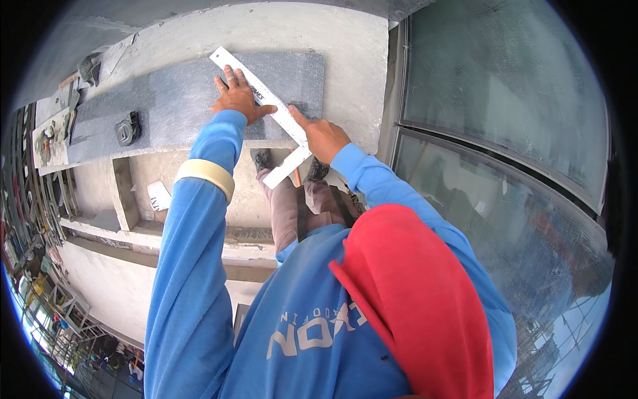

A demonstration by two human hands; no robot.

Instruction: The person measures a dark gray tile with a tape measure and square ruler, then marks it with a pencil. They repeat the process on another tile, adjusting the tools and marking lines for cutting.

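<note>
A white L-shaped carpenter's square (287, 123) lies slantwise across the right part of a long dark grey slab (173, 93). Its shorter arm juts out past the slab's near edge. My left hand (239, 100) rests flat on the long arm, fingers spread and thumb stretched out. At the corner of the square, my right hand (325, 138) grips it, index finger laid along the long arm. An orange stick (297, 175) shows below the short arm, partly covered by it; I cannot tell what holds it.
A black tape measure (127, 128) sits on the slab's left part. Beneath is a pale ledge (345, 46) with open bays below. Large glass panes (498, 73) stand to the right. Rods and scaffolding (66, 302) crowd the far left. A white printed piece (159, 196) lies lower down.
</note>
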